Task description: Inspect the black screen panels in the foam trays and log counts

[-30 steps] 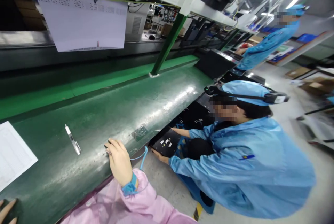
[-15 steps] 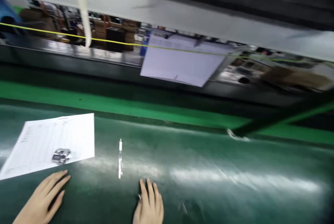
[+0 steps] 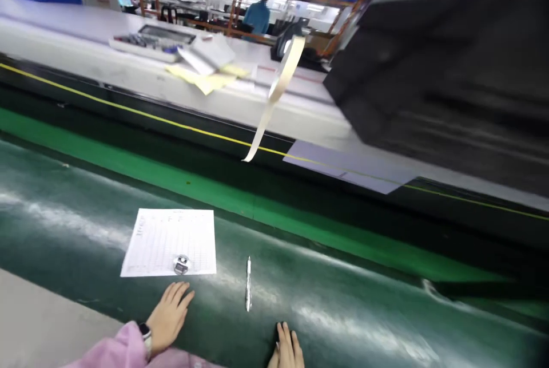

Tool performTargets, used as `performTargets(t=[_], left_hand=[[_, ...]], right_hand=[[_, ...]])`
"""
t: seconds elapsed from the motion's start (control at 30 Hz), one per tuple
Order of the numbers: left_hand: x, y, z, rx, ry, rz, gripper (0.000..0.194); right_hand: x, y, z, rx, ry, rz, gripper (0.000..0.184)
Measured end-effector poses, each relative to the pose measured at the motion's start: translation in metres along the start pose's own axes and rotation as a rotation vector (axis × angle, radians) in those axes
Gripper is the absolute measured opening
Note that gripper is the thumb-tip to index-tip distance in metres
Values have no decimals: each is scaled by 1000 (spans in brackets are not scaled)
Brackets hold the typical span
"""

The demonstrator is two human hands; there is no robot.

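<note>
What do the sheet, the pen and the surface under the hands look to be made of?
Sheet: thin white paper, matte, printed grid. Pen: silvery, glossy, metal or plastic, unclear. Surface: dark green mat, rubbery or vinyl-like, with smeared shine.

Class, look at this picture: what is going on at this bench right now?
A person in pink sleeves rests both bare hands flat on a dark green conveyor belt. The left hand lies just below a printed sheet that carries a small metal object. The right hand sits at the belt's near edge, close to a white pen. Neither hand holds anything.
</note>
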State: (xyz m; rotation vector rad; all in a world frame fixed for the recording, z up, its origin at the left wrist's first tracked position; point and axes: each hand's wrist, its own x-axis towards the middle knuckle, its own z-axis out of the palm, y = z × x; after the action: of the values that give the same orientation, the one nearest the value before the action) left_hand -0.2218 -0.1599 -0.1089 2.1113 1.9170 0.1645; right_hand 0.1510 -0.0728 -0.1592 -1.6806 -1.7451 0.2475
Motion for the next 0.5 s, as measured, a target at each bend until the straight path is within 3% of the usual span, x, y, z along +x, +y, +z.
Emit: performTargets(t=[0.07,0.13,0.2,0.3,0.4,0.5], left_hand=[[6,-8,-12,-20,-107,72,59],[13,-15,-24,-26,-216,132,73],[21,-21,-33,-13,-327,185,87],[34,-25,-39,47,-450,218,101],[43,-26,-44,140,-512,219,100],[42,-30,-52,228,-546,247,88]], right_hand=[[5,-16,-3,12,-27,29,54],[8,-28,-2,7,-37,78,49],[10,-33,3,-13,-66,127,60],[14,-37,9,-67,-114,180,44],[20,-44,11,-136,-154,210,32],[27,-53,10,-202,-189,221,30]])
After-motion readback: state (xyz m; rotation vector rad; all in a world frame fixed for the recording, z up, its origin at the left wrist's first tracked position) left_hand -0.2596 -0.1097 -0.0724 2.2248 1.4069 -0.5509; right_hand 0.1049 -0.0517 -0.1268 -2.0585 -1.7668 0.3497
